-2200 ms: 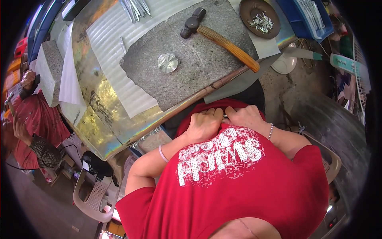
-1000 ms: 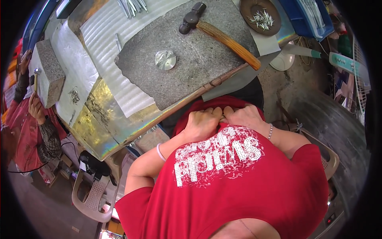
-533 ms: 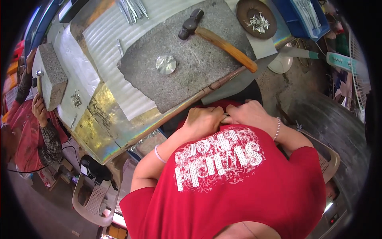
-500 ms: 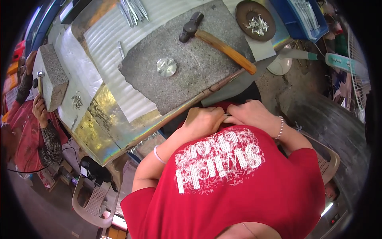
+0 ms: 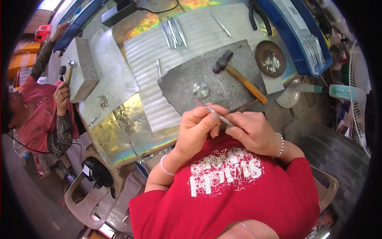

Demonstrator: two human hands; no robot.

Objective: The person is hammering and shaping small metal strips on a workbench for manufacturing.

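Note:
In front of my chest, my left hand (image 5: 199, 129) and my right hand (image 5: 252, 129) come together, both with fingers closed on a thin silvery rod (image 5: 217, 114). Its end near the slab looks pinkish; my fingers hide part of its length. Just beyond my hands lies a grey stone slab (image 5: 183, 89) with a small shiny round metal disc (image 5: 201, 90) on it. A hammer (image 5: 244, 83) with a wooden handle rests across the slab's right side. Right of the slab stands a brown round dish (image 5: 264, 49) holding small silvery pieces.
A bundle of metal rods (image 5: 173, 33), another rod (image 5: 221, 25) and black-handled pliers (image 5: 260, 18) lie farther back. A blue tray (image 5: 320, 68) stands far right near a fan (image 5: 358, 93). At left, a co-worker's hand (image 5: 61, 97) holds a small hammer by a stone block (image 5: 85, 73).
My hands have risen from close against my shirt toward the slab, and the rod now shows clearly between them. The view has shifted, showing more of the table's far side.

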